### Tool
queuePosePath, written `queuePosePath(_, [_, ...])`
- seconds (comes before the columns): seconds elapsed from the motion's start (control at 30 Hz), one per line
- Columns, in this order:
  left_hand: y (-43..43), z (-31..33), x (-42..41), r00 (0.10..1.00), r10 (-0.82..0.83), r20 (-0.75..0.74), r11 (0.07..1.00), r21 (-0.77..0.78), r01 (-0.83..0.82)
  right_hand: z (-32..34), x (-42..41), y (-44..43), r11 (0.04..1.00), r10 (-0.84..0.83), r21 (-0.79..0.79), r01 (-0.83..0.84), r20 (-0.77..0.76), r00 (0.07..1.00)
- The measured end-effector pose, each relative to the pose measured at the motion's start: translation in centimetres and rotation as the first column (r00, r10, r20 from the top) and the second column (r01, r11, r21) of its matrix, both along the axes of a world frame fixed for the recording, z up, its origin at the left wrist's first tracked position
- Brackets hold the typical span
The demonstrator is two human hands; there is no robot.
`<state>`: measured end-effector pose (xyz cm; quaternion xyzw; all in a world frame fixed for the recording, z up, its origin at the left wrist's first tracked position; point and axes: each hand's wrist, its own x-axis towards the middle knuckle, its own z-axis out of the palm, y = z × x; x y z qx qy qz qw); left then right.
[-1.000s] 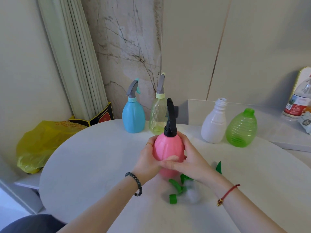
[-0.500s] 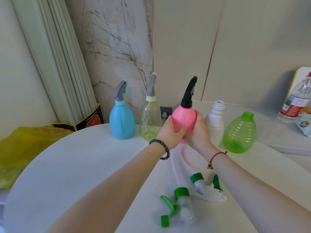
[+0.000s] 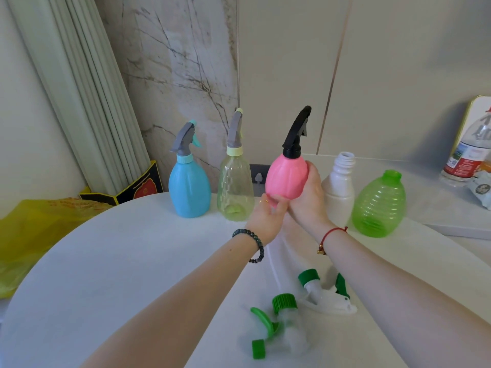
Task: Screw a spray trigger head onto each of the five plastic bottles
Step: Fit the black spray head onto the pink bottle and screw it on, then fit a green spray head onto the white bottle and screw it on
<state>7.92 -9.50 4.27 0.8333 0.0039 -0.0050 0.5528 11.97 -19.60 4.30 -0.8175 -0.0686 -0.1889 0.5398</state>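
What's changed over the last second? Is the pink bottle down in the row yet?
Not yet. The pink bottle was carried from the table's middle toward the back row, between the clear bottle and the white bottle, and now tilts above the table. The right hand grips its side; the left hand has slid to its base. The blue bottle, green bottle and two loose trigger heads stayed put.

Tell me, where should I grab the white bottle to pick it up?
Probably by the narrow neck just under the white bottle's open threaded mouth, coming from above. It stands upright, and the right hand and green bottle crowd its wide body.
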Motion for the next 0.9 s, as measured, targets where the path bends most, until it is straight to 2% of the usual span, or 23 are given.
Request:
queuePosePath(0.07, [-0.2,-0.9,-0.9,0.996,-0.062,-0.069,0.994,0.081,0.067,0.3,0.4,0.0,0.999,-0.018,-0.029,0.018,-0.011,1.0])
queuePosePath(0.1, [-0.4,-1.5,-1.3,0.986,-0.115,-0.119,0.977,0.169,0.134,0.3,0.6,-0.1,0.999,-0.023,-0.042,0.022,-0.025,0.999])
queuePosePath(0.2, [-0.7,-3.0,-2.7,0.959,-0.239,-0.155,0.808,0.516,0.285,0.1,1.0,-0.1,0.997,-0.007,-0.075,0.001,-0.075,0.997])
queuePosePath(0.27, [-0.8,-3.4,-3.3,0.953,-0.28,-0.118,0.734,0.614,0.292,-0.3,1.0,0.0,0.995,0.005,-0.1,-0.014,-0.093,0.996])
queuePosePath(0.5, [-0.1,-3.5,-4.7,0.917,-0.382,-0.113,0.683,0.635,0.362,-1.5,-0.3,0.2,0.99,0.024,-0.134,-0.046,-0.162,0.986])
queuePosePath(0.73, [1.7,-2.6,-5.0,0.942,-0.326,-0.076,0.84,0.433,0.326,-0.1,-2.0,-0.2,0.954,0.073,-0.267,-0.137,-0.237,0.969])
queuePosePath(0.77, [2.0,-2.5,-4.9,0.949,-0.309,-0.066,0.857,0.413,0.308,0.5,-2.7,-0.5,0.961,0.072,-0.251,-0.113,-0.168,0.983])
queuePosePath(0.83, [2.7,-2.1,-4.8,0.961,-0.277,-0.022,0.887,0.379,0.264,2.0,-4.0,-1.4,0.981,0.03,-0.196,-0.003,0.134,0.99])
queuePosePath(0.9, [3.1,-1.6,-4.8,0.969,-0.245,0.037,0.911,0.349,0.217,3.8,-4.3,-3.2,0.96,-0.083,-0.211,0.183,0.41,0.908])
